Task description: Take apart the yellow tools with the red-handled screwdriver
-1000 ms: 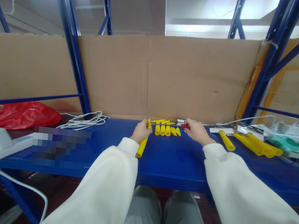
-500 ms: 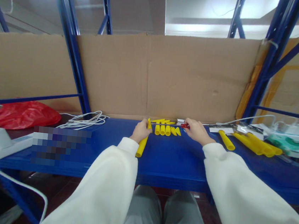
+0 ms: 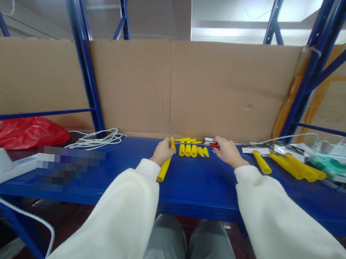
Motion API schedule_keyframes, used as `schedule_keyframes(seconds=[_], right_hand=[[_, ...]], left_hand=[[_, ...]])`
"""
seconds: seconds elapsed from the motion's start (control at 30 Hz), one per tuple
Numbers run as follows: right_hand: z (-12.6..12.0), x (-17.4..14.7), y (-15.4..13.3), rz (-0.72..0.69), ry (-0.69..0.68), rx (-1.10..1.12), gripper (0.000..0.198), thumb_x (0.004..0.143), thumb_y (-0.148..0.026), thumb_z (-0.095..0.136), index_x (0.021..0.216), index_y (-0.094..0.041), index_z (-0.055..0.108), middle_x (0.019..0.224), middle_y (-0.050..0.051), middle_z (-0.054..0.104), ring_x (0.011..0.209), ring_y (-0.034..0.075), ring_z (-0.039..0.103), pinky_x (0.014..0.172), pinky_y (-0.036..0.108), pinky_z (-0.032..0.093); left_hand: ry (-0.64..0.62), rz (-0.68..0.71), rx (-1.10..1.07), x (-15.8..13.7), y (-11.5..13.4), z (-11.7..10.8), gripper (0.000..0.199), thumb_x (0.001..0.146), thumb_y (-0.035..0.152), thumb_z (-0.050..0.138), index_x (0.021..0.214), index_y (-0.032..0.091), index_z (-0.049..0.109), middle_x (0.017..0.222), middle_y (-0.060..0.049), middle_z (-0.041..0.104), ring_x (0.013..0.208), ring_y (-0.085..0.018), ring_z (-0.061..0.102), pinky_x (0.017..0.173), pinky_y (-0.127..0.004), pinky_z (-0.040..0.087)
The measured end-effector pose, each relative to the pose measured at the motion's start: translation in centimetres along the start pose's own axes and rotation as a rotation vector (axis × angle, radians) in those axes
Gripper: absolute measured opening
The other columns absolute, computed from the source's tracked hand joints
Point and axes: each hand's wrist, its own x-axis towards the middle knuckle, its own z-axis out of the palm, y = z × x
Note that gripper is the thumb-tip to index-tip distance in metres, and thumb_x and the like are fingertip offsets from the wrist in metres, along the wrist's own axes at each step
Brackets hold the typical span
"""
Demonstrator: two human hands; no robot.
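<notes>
My left hand (image 3: 161, 151) is closed around the upper part of a yellow tapered tube (image 3: 164, 169), which slants with its open wide end toward me. My right hand (image 3: 227, 151) grips the red handle of a screwdriver (image 3: 213, 145). Its thin metal shaft points left and reaches up to the tube by my left fingers; whether the tip touches or enters the tube is too small to tell. Between my hands lie short yellow tube pieces (image 3: 188, 150) in a row, with small pointed yellow offcuts (image 3: 203, 151) beside them and more yellow pieces behind.
On the right of the blue table (image 3: 198, 185) lie several whole yellow tubes (image 3: 299, 167) and a green-and-white packet (image 3: 334, 168). At left are a red plastic bag (image 3: 27, 132), a coiled white cable (image 3: 104, 138) and a white power strip (image 3: 8, 170). A cardboard panel (image 3: 201, 91) stands behind.
</notes>
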Motion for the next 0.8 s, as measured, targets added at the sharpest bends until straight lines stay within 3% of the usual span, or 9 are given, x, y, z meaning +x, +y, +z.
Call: schedule_keyframes(seconds=[0.47, 0.7, 0.8], right_hand=[[-0.5, -0.1, -0.4, -0.034, 0.004, -0.045, 0.017, 0.088, -0.013, 0.049, 0.101, -0.016, 0.06, 0.1, 0.015, 0.073, 0.097, 0.027, 0.064, 0.076, 0.032, 0.037], [-0.8, -0.4, -1.2, 0.01, -0.073, -0.095, 0.025, 0.088, -0.013, 0.049, 0.11, -0.015, 0.061, 0.101, 0.015, 0.075, 0.091, 0.026, 0.068, 0.074, 0.031, 0.04], [-0.7, -0.4, -1.4, -0.003, -0.098, -0.084, 0.025, 0.087, -0.014, 0.05, 0.108, -0.014, 0.065, 0.104, 0.015, 0.074, 0.095, 0.026, 0.067, 0.08, 0.031, 0.042]], left_hand=[[0.001, 0.016, 0.005, 0.0, 0.1, -0.1, 0.019, 0.076, 0.017, 0.071, 0.086, 0.022, 0.055, 0.096, -0.009, 0.075, 0.1, -0.025, 0.072, 0.081, -0.029, 0.053], [-0.018, 0.015, 0.012, 0.0, 0.1, -0.2, 0.019, 0.077, 0.018, 0.071, 0.086, 0.022, 0.054, 0.096, -0.009, 0.075, 0.1, -0.025, 0.072, 0.08, -0.029, 0.052], [-0.014, 0.017, 0.009, 0.0, 0.1, -0.1, 0.019, 0.077, 0.018, 0.071, 0.086, 0.022, 0.054, 0.096, -0.009, 0.074, 0.1, -0.025, 0.071, 0.081, -0.029, 0.053]])
